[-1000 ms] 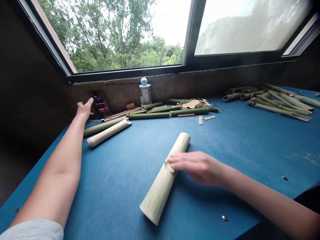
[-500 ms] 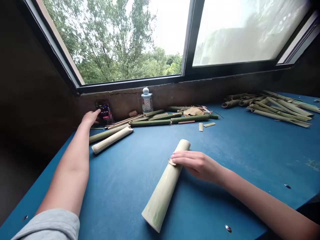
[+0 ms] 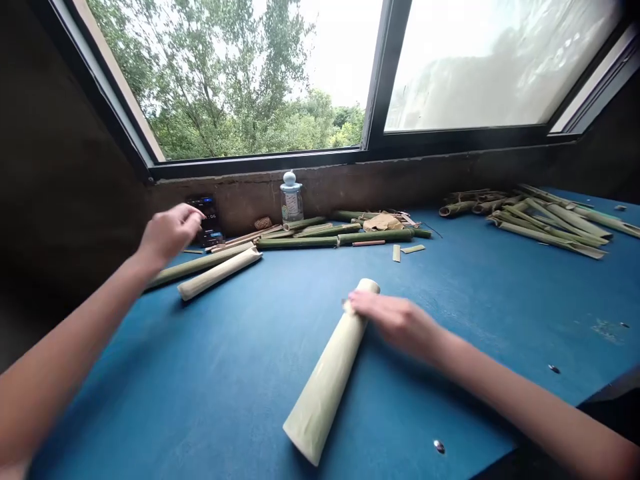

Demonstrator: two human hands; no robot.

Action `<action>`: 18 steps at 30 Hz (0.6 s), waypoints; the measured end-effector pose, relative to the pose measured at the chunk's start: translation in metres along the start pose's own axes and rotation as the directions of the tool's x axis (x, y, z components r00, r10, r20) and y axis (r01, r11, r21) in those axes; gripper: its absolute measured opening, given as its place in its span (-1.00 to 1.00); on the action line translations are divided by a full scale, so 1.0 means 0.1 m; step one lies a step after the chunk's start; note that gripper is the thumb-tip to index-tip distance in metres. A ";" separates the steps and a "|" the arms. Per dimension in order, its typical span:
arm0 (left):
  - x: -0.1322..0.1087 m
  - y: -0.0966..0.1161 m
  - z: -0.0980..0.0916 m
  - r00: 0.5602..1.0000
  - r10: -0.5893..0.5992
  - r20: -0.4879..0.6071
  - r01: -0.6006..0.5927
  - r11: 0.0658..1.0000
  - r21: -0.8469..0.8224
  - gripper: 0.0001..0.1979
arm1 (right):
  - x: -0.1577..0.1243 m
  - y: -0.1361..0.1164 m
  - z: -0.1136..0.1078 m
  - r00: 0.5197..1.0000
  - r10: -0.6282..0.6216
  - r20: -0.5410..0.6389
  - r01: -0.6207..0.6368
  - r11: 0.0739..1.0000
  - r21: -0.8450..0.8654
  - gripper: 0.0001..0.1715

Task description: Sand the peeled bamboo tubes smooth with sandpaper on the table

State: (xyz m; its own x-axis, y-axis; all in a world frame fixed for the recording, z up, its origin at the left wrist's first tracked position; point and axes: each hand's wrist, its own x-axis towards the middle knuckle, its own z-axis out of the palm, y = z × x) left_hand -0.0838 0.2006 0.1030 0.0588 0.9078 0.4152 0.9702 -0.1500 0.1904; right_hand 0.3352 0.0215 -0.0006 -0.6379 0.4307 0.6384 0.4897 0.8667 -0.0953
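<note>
A peeled bamboo tube (image 3: 325, 380) lies slantwise on the blue table, its wider end toward me. My right hand (image 3: 395, 320) rests over its far part, fingers closed on a small pale piece (image 3: 349, 307) pressed against the bamboo; blur and the fingers hide what it is. My left hand (image 3: 170, 233) is raised at the far left with the index finger stretched out and the others loosely curled, holding nothing. Right behind it a phone (image 3: 207, 223) with a lit screen leans against the wall; whether the fingertip touches it I cannot tell.
Two bamboo lengths (image 3: 215, 275) lie at the left. Green bamboo pieces (image 3: 375, 237) and a dry brown leaf (image 3: 384, 222) line the wall beside a blue-lidded jar (image 3: 291, 200). Split bamboo strips (image 3: 555, 220) are heaped at the back right. A window (image 3: 250, 157) is above.
My left hand has come back from the phone toward the left, and the phone's screen looks different. My right hand has slid a little up the bamboo tube toward its far end.
</note>
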 end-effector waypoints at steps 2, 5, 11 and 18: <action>-0.58 0.36 -0.02 0.972 0.192 0.131 -0.196 0.980 0.018 -0.54 | -0.02 -0.06 0.00 0.998 -0.055 0.031 0.054 0.998 0.036 -0.53; -1.19 0.68 0.05 0.792 0.451 0.412 -0.498 0.867 0.009 -0.57 | -0.02 -0.16 -0.01 1.000 -0.026 -0.001 0.026 0.998 0.056 -0.51; -0.48 0.04 0.18 0.963 0.163 0.215 -0.229 0.916 0.330 -0.49 | -0.03 -0.31 0.02 0.995 -0.076 0.058 0.069 0.990 0.123 -0.53; 0.34 -0.56 0.50 0.849 -0.050 0.527 -0.136 0.942 0.307 -0.41 | 0.05 -0.32 0.10 1.000 0.012 -0.005 -0.011 0.997 0.081 -0.51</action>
State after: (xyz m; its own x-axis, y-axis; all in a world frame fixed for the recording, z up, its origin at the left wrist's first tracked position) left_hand -0.1244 0.2600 0.0617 0.1255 0.9841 -0.1257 0.9781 -0.1440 -0.1503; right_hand 0.3098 -0.0014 -0.0019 -0.6292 0.4396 0.6409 0.4469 0.8793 -0.1644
